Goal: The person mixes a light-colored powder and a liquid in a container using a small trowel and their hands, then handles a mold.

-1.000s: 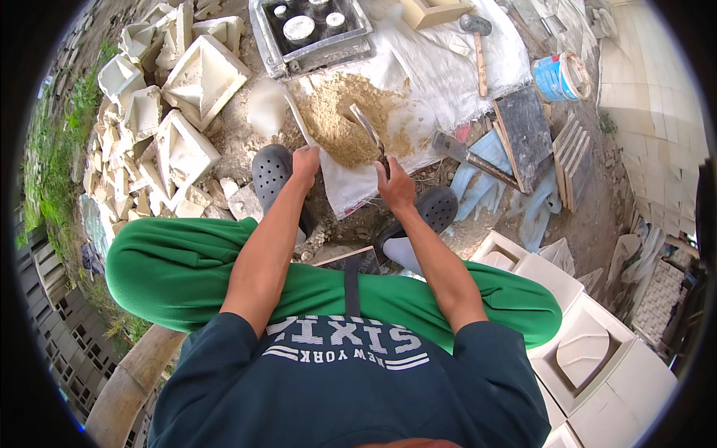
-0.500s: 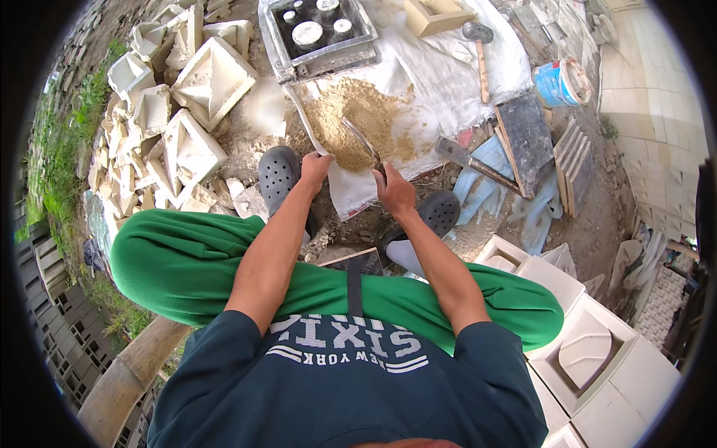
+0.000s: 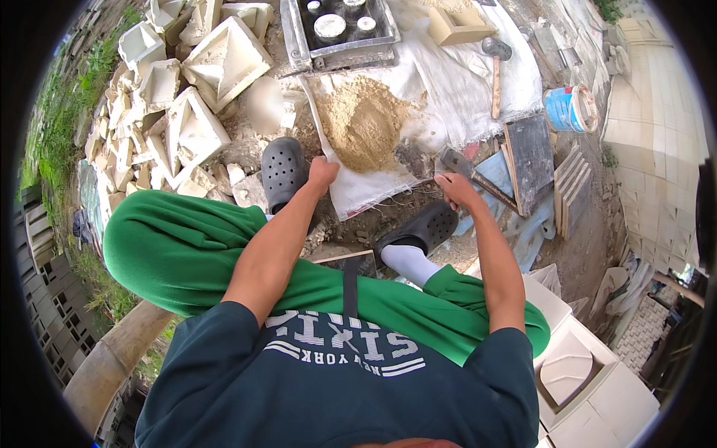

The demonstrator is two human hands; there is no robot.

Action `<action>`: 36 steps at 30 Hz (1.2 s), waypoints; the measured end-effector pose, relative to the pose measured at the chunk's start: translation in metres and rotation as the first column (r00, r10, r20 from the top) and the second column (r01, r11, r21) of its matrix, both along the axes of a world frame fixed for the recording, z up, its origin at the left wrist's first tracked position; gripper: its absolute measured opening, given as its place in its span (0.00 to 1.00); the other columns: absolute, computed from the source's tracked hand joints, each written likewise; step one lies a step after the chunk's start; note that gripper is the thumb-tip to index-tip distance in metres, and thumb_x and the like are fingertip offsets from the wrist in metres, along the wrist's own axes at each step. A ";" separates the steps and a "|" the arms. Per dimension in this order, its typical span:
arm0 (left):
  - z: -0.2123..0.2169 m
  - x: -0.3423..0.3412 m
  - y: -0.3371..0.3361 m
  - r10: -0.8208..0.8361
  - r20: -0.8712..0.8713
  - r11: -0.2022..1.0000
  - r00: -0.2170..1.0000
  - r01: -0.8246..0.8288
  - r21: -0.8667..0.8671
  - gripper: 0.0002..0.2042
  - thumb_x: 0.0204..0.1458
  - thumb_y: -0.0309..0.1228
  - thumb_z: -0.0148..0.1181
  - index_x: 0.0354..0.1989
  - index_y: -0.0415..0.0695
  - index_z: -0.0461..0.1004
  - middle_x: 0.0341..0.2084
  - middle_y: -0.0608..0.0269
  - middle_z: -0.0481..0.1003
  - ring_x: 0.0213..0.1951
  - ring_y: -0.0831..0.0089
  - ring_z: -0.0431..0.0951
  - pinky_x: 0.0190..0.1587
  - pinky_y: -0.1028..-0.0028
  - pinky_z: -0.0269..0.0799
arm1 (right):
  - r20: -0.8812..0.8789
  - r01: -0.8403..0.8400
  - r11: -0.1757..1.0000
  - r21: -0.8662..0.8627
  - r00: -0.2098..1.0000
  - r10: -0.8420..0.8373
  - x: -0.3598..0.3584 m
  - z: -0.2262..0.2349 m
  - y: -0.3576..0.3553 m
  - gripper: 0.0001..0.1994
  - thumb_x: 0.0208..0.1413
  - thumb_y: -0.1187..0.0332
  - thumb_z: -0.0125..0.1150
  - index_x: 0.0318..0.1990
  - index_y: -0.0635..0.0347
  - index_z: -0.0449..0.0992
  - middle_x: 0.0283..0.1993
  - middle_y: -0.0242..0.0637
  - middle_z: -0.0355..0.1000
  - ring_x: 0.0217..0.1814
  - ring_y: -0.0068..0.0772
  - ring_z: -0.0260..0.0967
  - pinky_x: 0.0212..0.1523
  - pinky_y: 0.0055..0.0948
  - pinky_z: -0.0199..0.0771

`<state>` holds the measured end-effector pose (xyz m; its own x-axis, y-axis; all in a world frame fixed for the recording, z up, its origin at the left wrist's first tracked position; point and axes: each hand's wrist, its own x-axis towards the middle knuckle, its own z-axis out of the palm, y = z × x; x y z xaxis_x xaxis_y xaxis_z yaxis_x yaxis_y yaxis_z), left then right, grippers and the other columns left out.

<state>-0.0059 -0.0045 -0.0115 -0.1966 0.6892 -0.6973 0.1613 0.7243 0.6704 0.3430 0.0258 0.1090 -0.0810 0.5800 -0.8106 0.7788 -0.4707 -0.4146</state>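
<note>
Left hand (image 3: 323, 172) grips the white sheet (image 3: 355, 193), left of the sandy pile (image 3: 362, 123).

The left hand (image 3: 323, 174) grips the left edge of a white sheet (image 3: 455, 97) bearing sand (image 3: 364, 123); the right hand (image 3: 457, 190) holds a flat-bladed tool (image 3: 413, 158). Broken pale blocks (image 3: 224, 67) lie at far left.

Matt woven white sheet (image 3: 455, 97), grainy sand mound (image 3: 364, 123), rough dull blade (image 3: 412, 158), wooden hammer handle (image 3: 496, 88)

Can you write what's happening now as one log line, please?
left hand: gripping edge of white sheet | right hand: holding trowel | sandy heap: on sheet
</note>
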 end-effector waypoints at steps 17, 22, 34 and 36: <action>-0.004 0.002 -0.022 -0.010 -0.016 1.000 1.000 0.009 -0.012 0.14 0.43 0.29 0.60 0.37 0.32 0.77 0.33 0.45 0.79 0.37 0.56 0.80 0.41 0.63 0.72 | -0.278 0.046 0.966 -0.254 0.953 -0.118 -0.076 -0.041 -0.026 0.19 0.63 0.52 0.45 0.42 0.61 0.69 0.17 0.33 0.62 0.09 0.26 0.59 0.09 0.28 0.59; -0.008 0.002 -0.023 -0.037 0.016 0.999 0.999 0.037 0.030 0.14 0.44 0.29 0.60 0.37 0.34 0.78 0.32 0.46 0.79 0.37 0.55 0.80 0.40 0.63 0.72 | -0.337 0.278 0.903 -0.328 0.859 -0.386 -0.110 -0.059 -0.046 0.18 0.64 0.51 0.43 0.37 0.58 0.66 0.17 0.32 0.61 0.09 0.26 0.57 0.08 0.28 0.59; -0.008 -0.002 -0.026 -0.103 -0.089 0.989 0.991 0.111 0.097 0.14 0.43 0.31 0.60 0.37 0.36 0.78 0.32 0.45 0.79 0.38 0.53 0.80 0.41 0.61 0.73 | -0.478 0.499 0.793 -0.349 0.634 -0.608 -0.162 -0.079 -0.063 0.19 0.64 0.49 0.44 0.34 0.56 0.66 0.17 0.32 0.62 0.10 0.27 0.59 0.09 0.28 0.59; -0.008 -0.002 -0.026 -0.127 -0.127 0.984 0.984 0.141 0.111 0.14 0.42 0.31 0.60 0.37 0.36 0.78 0.32 0.44 0.79 0.38 0.52 0.79 0.42 0.61 0.73 | -0.472 0.537 0.799 -0.271 0.649 -0.596 -0.165 -0.084 -0.056 0.19 0.63 0.50 0.45 0.35 0.58 0.68 0.18 0.33 0.63 0.10 0.26 0.59 0.09 0.28 0.60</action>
<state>-0.0078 -0.0302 -0.0200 -0.1733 0.7913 -0.5863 0.3349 0.6072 0.7205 0.1782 -0.0305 0.0253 -0.1780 0.5742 -0.7991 0.0297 -0.8086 -0.5877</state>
